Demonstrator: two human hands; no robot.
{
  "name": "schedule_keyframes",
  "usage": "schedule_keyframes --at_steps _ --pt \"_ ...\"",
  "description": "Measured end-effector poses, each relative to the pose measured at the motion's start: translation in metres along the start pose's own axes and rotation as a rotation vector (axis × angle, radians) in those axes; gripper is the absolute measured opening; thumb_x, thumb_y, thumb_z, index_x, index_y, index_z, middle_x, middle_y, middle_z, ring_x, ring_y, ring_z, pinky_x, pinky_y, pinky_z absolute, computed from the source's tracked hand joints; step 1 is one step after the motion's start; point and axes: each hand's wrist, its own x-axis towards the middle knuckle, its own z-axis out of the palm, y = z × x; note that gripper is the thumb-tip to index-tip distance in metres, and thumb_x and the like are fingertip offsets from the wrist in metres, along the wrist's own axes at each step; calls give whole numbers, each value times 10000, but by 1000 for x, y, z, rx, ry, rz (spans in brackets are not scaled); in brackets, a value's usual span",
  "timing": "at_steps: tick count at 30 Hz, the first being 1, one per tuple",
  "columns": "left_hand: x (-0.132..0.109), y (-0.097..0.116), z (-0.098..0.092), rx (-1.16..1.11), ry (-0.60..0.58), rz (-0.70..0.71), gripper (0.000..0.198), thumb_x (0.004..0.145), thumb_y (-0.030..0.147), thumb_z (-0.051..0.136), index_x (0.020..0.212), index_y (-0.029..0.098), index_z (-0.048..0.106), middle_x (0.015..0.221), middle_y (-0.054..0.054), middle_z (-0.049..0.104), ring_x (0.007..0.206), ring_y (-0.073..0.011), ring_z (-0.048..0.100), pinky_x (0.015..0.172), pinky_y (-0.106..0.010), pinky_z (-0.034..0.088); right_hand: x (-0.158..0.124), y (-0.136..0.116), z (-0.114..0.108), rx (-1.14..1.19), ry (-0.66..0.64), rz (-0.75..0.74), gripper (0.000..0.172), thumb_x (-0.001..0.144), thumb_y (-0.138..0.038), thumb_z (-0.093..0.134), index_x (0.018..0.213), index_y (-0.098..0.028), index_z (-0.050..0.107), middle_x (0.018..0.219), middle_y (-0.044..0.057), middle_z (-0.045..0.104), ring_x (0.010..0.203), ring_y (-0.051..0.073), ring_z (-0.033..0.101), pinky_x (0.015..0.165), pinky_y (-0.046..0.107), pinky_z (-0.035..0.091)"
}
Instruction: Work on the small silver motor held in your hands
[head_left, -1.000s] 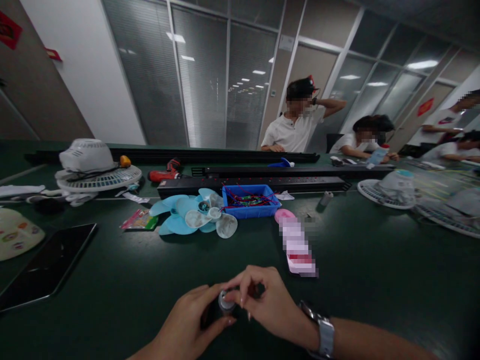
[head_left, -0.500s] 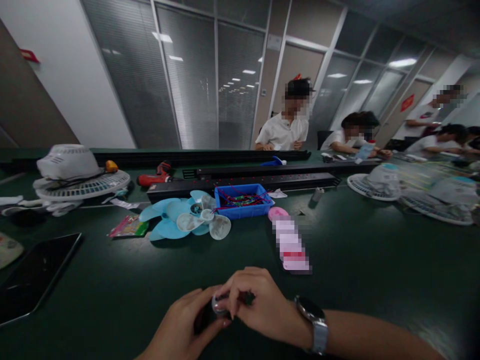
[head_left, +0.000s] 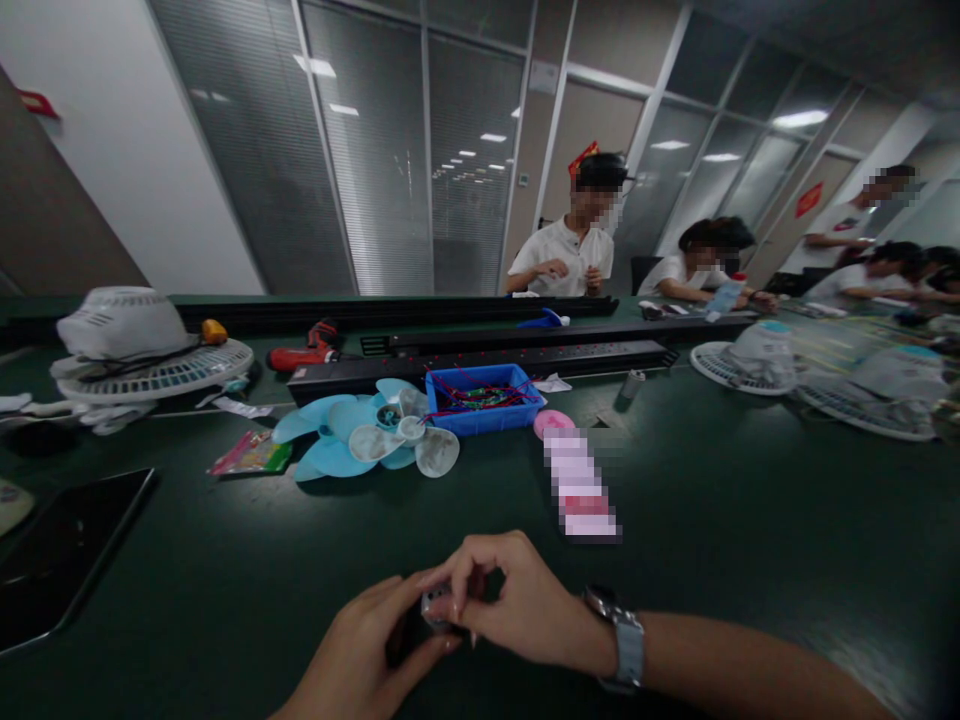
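At the near edge, my left hand (head_left: 367, 645) wraps its fingers and thumb round a small silver cylinder (head_left: 433, 606), which looks like a small motor. Dark spots show on its end, while most of its body is hidden in the hand. My right hand (head_left: 517, 605), with a watch (head_left: 619, 640) on the wrist, pinches at the cylinder's exposed end with bent thumb and fingers. Beyond my hands lie blue and clear fan blades (head_left: 337, 455), and a blue bin (head_left: 487, 415) holds wires and small parts.
A pink handheld item (head_left: 577, 480), partly blurred, lies right of centre. To the left are a black tablet (head_left: 71, 555) and a colourful packet (head_left: 251, 453). A red drill (head_left: 300, 358), fan housings (head_left: 127, 325) and long black bars (head_left: 480, 362) stand farther back. Several people sit beyond.
My right fingers have shifted slightly at the cylinder, and its end with dark spots now shows more. The view has moved a little. The person opposite has raised a hand.
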Motion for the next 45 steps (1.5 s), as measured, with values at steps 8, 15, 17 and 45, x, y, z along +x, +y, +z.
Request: schedule_keyframes --at_steps 8,15,17,45 --pt "0 3 -3 2 -33 -9 430 880 371 607 1290 256 552 878 -38 710 682 -147 654 615 -222 525 1 6 4 1 64 8 373 718 -416 779 588 -159 542 650 -3 628 587 103 584 527 206 415" --pt "0 3 -4 25 -9 9 436 872 389 613 1283 248 567 833 -31 702 684 -157 665 649 -242 558 7 12 12 20 122 28 430 618 -424 847 573 -159 512 574 -37 549 558 101 560 514 197 401" --pt "1 4 -4 26 -8 15 438 872 389 614 1283 243 569 856 -38 708 687 -158 669 643 -241 561 7 12 14 27 144 17 429 610 -409 855 569 -159 510 574 -33 558 555 104 560 514 201 404" --pt "2 2 -4 4 -2 39 428 867 361 626 1279 260 569 836 -31 701 691 -161 666 666 -241 554 9 18 -11 41 -203 -33 237 764 -320 741 773 -169 558 840 40 711 737 120 679 653 237 531"
